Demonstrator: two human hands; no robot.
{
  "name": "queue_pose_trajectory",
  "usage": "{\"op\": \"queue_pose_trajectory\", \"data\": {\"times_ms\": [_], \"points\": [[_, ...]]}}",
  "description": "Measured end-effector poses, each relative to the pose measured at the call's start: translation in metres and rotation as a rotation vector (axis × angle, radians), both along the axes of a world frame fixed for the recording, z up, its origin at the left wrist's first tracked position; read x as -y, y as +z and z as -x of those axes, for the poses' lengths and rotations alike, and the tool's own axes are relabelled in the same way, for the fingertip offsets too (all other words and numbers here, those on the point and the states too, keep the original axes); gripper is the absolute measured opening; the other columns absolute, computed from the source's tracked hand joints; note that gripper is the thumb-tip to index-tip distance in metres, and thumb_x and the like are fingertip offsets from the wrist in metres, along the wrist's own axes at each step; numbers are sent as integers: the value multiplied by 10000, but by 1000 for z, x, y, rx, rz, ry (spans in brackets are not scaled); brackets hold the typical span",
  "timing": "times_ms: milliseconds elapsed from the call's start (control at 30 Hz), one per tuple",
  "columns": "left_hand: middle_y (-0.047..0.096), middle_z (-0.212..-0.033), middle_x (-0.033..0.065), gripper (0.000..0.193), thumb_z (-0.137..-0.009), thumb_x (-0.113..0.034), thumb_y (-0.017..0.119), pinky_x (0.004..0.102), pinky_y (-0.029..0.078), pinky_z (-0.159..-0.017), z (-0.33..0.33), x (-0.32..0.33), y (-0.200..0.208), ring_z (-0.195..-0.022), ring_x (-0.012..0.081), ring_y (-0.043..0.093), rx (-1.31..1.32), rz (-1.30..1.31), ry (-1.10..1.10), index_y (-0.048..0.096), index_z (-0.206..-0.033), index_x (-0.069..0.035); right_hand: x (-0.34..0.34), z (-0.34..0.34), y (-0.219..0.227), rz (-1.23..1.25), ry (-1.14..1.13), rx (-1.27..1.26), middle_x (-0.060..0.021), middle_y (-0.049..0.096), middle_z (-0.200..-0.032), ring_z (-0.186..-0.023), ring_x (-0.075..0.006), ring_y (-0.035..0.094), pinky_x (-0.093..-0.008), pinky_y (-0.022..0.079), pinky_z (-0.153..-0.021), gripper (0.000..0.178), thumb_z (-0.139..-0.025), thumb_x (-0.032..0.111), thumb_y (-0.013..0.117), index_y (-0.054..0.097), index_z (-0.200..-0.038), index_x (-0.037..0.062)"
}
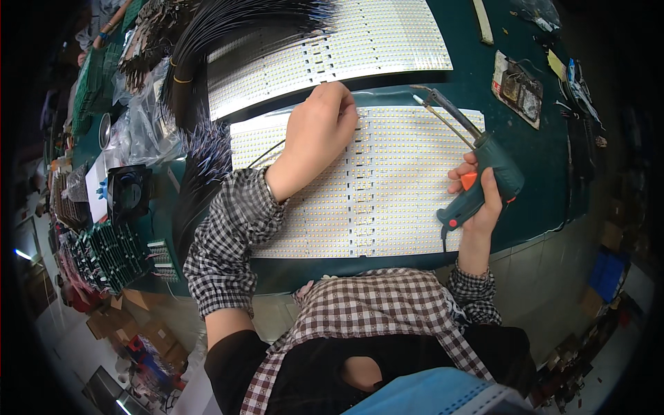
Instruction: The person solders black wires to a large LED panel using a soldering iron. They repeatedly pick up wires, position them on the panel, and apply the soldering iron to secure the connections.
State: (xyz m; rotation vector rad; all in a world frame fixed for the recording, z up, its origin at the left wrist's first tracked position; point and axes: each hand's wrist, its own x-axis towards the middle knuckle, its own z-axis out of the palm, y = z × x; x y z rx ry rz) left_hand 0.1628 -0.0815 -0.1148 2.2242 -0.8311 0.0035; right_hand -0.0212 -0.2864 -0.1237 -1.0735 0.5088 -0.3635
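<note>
My left hand (319, 135) is closed in a pinch over the upper middle of a white LED board (304, 221) with rows of small yellowish chips. A thin black wire (267, 153) runs out from under this hand; its pinched end is hidden by the fingers. My right hand (478, 197) grips a green soldering gun (499, 169) with an orange trigger, above the board's right side. The gun's metal tip points up and left, past the board's far edge and apart from my left hand.
Behind lies a second LED board (394, 41), with a large bundle of black wires (214, 34) across its left part. A black fan (130, 192) and stacked green circuit boards (111, 256) stand at left. A blackened, dirty tray (519, 90) sits at far right on the green tabletop (546, 173).
</note>
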Motion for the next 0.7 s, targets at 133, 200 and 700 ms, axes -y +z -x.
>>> {"op": "queue_pose_trajectory", "data": {"times_ms": [133, 200, 700], "points": [[587, -808, 123, 108, -786, -81, 609, 354, 464, -603, 1, -2, 5, -683, 283, 584, 49, -46, 27, 554, -857, -21, 1, 0, -3, -30, -8, 23, -138, 627, -810, -719, -232, 644, -286, 552, -545, 380, -898, 255, 512, 526, -1080, -78], [570, -781, 132, 111, -771, -82, 604, 398, 447, -632, -1, -10, 7, -726, 317, 563, 73, -44, 20, 547, -852, -32, 1, 0, -4, -31, -18, 22, -137, 626, -809, -714, -232, 644, -284, 551, -543, 379, -898, 258, 511, 527, -1077, -76], [589, -889, 108, 206, -754, -104, 656, 344, 472, -687, 11, -42, 18, -818, 269, 594, 121, -162, 17, 588, -933, -27, 3, -2, -8, -17, -19, 41, -126, 615, -826, -733, -213, 643, -273, 542, -550, 380, -912, 273, 485, 524, -1073, -69]]}}
